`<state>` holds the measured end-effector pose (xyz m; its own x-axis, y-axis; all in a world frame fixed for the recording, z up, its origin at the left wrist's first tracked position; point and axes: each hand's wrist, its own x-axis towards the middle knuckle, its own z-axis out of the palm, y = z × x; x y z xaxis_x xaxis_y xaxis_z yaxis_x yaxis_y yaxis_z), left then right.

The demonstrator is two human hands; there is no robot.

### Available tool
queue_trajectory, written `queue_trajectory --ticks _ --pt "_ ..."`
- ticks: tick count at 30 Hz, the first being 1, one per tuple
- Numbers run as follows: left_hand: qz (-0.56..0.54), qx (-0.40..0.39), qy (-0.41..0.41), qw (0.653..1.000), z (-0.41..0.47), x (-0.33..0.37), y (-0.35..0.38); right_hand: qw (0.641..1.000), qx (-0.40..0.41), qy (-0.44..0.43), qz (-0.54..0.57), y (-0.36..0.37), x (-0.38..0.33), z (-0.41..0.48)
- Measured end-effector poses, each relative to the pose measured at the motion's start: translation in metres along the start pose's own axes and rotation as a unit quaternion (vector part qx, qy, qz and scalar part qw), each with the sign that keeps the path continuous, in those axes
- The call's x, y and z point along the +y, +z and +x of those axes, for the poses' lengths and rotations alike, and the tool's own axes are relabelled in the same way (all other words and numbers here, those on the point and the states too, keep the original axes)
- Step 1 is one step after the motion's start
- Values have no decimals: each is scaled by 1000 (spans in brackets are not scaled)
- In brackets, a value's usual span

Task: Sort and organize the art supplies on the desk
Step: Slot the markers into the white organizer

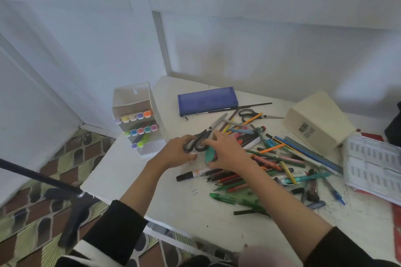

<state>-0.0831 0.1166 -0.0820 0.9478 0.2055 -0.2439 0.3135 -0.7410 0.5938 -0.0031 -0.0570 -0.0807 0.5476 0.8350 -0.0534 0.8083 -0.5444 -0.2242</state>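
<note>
The left hand's [175, 154] fingers [188, 138] curl round the black handle loops of the scissors [200, 140], which lie near the middle of the table [173, 214] with the blades pointing toward the far edge. The right hand [229, 155] lies just beside it. Its forefinger touches the same handle and a teal thing [210, 154] shows between forefinger and thumb, but I cannot tell whether the hand grips it.

Under and to the right of the right hand a loose pile [282, 158] of pencils and pens spreads toward the right edge. A black-capped marker [191, 176] lies at its near left side, and a green pen [223, 198] lies nearer the front edge.

At the left edge stands a white rack [138, 102] with rows of pastel-capped markers. A blue case [207, 99] lies by the far edge, and second scissors [249, 112] lie just right of it. A cream box [319, 112] sits at the far right, its dark label too blurred to read. Printed sheets [373, 162] lie at the right edge, their print too small to read.
</note>
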Motion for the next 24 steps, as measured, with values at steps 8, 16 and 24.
queue_trajectory --ticks 8,16,24 --pt "-14 -43 23 999 -25 1 -10 992 -8 73 101 -12 -18 3" --pt "-128 -31 17 991 -39 -21 -11 983 74 157 59 -2 -42 -5" --pt "-434 -39 -28 899 -49 -31 -12 960 153 169 161 12 -56 -11"
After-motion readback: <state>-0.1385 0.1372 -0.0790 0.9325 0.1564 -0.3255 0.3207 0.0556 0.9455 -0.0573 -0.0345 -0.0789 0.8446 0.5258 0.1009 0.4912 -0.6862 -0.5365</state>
